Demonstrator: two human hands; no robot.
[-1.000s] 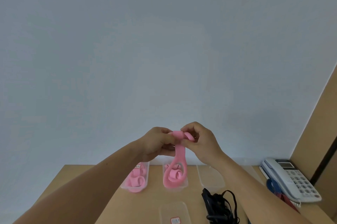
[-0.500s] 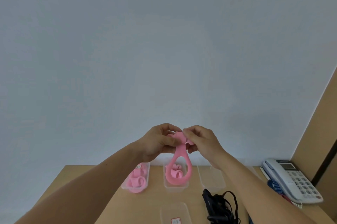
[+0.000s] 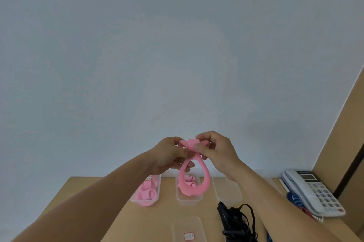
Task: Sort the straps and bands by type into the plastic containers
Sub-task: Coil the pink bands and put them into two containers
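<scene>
Fingers [image 3: 180, 154] of your left hand [image 3: 167, 156] and the thumb of your right hand [image 3: 218, 152] pinch the top of a pink band [image 3: 206, 176], both hands curled closed on it and nearly touching each other. You hold it up in front of the pale wall [image 3: 177, 44], above the far edge of the wooden table [image 3: 167, 211]. At the top the band is wrapped over on itself in a short fold between your fingertips. Below that it hangs down as an open teardrop loop.

The bottom of the loop lines up with the middle plastic container [image 3: 189, 198], which holds more curled pink bands. From this angle it may be resting on them or hanging in front, you cannot tell which. Just left of it sits another container [image 3: 134, 199] with pink rolled bands [image 3: 146, 192], one spilling over its near rim. To the right stands a third clear container [image 3: 229, 196], partly behind your right forearm. Nearer you lies a fourth container [image 3: 177, 228] with a red-edged label.

Black straps [image 3: 236, 222] lie in a tangle beside your right forearm. Further right a white desk phone [image 3: 313, 192] sits near the table's edge, with a blue strap [image 3: 295, 199] against its left side.
</scene>
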